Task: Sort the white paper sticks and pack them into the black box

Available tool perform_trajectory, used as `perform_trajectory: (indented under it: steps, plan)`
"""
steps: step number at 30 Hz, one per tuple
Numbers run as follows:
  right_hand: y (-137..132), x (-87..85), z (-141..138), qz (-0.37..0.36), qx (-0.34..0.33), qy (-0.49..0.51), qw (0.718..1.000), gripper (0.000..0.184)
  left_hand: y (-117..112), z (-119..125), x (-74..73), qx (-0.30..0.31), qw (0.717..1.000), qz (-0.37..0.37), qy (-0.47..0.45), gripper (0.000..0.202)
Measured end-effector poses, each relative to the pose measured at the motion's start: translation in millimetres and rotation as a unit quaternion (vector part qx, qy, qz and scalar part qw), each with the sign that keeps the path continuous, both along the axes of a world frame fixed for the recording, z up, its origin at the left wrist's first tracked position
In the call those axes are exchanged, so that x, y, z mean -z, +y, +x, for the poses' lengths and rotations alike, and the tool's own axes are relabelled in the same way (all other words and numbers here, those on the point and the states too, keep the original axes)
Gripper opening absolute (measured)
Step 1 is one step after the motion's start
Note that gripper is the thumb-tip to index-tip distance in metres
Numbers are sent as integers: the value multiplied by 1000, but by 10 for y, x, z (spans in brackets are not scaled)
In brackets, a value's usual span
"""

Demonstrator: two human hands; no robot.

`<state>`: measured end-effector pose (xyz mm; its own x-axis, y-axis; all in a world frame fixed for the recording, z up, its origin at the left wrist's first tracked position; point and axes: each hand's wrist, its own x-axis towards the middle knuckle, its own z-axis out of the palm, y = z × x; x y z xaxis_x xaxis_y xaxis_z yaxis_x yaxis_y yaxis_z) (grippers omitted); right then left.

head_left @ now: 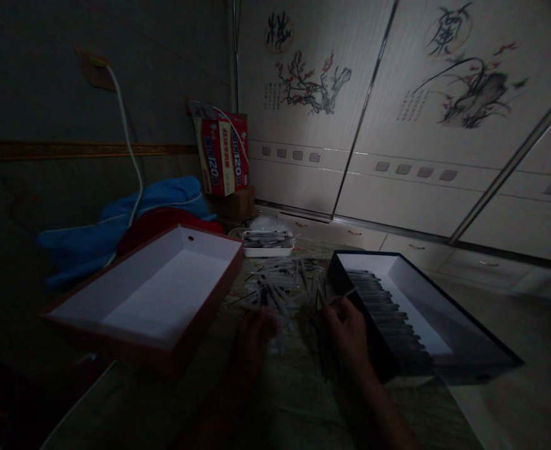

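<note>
Dim light falls across a mottled green-beige tabletop (pixel 282 406), with one loose heap of thin white-and-clear plastic sticks (pixel 280 284) near the middle of the frame, too tangled to count. Two bare hands sit at its near edge. The right hand (pixel 345 331) has its thumb and forefinger (pixel 336 306) pinched on one thin pale stick (pixel 343 296), lifted just above the table. The left hand (pixel 252 347) lies in shadow and slight blur just below the heap, so its grip cannot be told. Right of the right hand is one open black rectangular box with a white lining (pixel 420 319), packed with dark rows of sticks (pixel 388 319) too close to count. Left of the left hand is one open shallow box, red outside and white inside (pixel 144 294). Beyond the heap, one white rectangular tray (pixel 268 251) holds a small bundle of sticks (pixel 267 239). At the upper left are one crumpled blue cloth (pixel 116 231), one red object (pixel 158 222), one red-and-white printed carton (pixel 222 153) on one brown cardboard box (pixel 238 203), and one white cable (pixel 128 144) running down from a wall plate (pixel 95 69). Two ink paintings (pixel 308 81) (pixel 467 81) decorate cream cabinet doors (pixel 360 187) at the upper right.
</note>
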<state>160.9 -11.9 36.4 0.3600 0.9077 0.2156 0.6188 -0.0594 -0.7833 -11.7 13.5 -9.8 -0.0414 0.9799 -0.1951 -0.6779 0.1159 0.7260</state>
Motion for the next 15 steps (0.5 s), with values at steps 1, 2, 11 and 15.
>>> perform_trajectory:
  steps: [1, 2, 11, 15]
  plan:
    - [-116, -8, -72, 55, 5, 67, 996, 23, 4, 5, 6, 2, 1000, -9, -28, 9]
    - [-220, -6, -143, 91, 1, 118, 989, 22, 6, 9, 10, 2, 999, -18, -49, 7]
    - [-432, 130, -446, 145, -22, 177, 973, 13, -41, 41, 4, 19, 992, -48, -113, 8]
    - [-430, 151, -448, 142, -29, 195, 970, 13, -52, 44, 15, 27, 994, -32, -101, 7]
